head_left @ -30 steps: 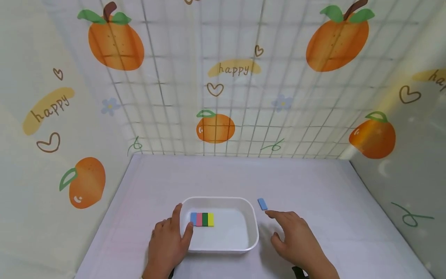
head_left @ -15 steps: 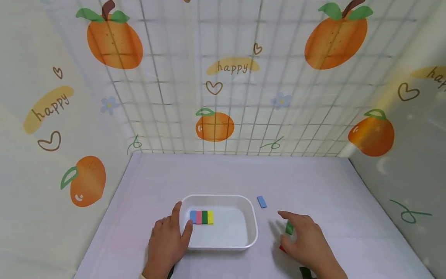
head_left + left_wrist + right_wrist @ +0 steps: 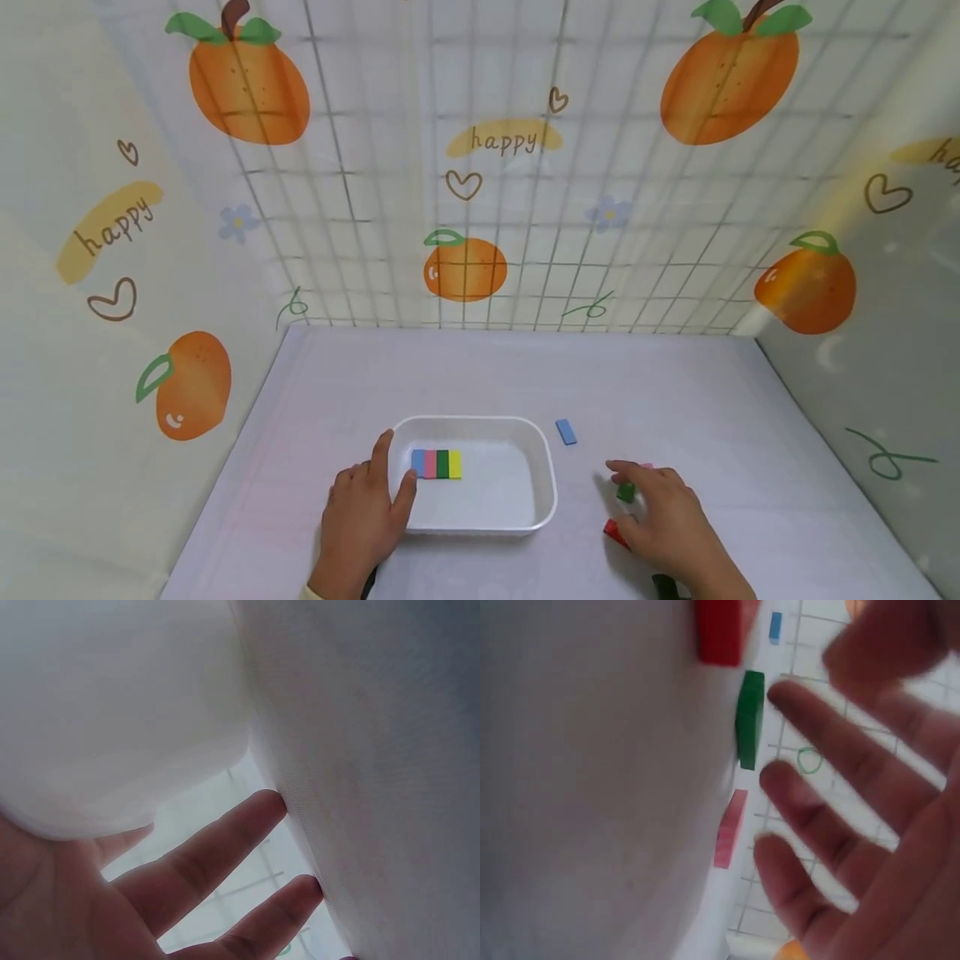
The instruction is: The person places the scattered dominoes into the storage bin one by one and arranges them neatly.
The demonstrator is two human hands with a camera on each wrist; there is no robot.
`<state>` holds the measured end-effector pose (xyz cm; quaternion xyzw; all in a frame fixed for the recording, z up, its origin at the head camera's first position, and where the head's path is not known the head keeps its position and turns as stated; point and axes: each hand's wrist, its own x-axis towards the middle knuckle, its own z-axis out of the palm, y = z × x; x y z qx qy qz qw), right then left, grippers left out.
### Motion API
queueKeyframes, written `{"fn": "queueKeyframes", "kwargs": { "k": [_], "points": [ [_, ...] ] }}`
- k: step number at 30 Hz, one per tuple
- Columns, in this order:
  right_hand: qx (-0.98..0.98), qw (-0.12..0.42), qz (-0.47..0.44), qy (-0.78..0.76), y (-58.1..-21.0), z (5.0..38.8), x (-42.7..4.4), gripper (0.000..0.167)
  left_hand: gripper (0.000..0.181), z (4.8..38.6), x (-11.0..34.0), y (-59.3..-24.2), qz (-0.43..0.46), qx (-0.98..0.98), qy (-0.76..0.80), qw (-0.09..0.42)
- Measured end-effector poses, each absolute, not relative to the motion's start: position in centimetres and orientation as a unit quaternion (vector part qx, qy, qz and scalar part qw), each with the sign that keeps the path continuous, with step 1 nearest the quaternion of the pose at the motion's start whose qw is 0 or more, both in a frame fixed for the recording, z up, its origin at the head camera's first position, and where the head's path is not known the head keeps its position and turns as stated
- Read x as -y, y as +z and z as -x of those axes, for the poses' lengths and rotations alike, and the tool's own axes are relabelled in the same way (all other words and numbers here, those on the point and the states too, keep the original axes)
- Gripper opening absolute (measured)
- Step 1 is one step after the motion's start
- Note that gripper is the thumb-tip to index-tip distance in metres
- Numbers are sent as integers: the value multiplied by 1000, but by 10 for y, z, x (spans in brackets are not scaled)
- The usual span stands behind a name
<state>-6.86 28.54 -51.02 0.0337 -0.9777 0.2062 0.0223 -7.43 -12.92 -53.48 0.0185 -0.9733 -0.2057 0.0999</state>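
My left hand rests on the left end of a white tray, index finger along the rim and thumb over the inner side. Its other fingers extend outside the wall in the left wrist view. Blue, pink, green and yellow flat blocks lie side by side in the tray. My right hand hovers right of the tray, fingers loosely bent and apart, holding nothing. Near it are a green block, a red block and a pink block, partly hidden in the head view.
Another blue block lies on the white table just beyond the tray's right end. Behind the table hangs a fruit-print curtain over a wire grid, with similar cloth at both sides.
My right hand has moved away from the lone blue block, rightward and toward me, uncovering parts of the green, red and pink blocks. The left hand stays on the tray.
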Motion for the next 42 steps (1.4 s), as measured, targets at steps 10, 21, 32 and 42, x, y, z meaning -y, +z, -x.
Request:
{"fn": "queueKeyframes", "kwargs": {
  "k": [10, 21, 32, 42],
  "points": [
    [984, 18, 22, 176, -510, 73, -295, 71, 72, 73, 129, -531, -16, 972, -209, 101],
    [986, -9, 30, 166, -516, 79, -297, 69, 70, 76, 130, -533, -18, 972, -211, 102],
    [986, -37, 45, 154, -519, 83, -297, 73, 69, 77, 129, -533, -21, 970, -214, 110],
    [982, -51, 55, 172, -518, 84, -296, 70, 68, 75, 129, -533, -23, 970, -218, 106]
  ]
}}
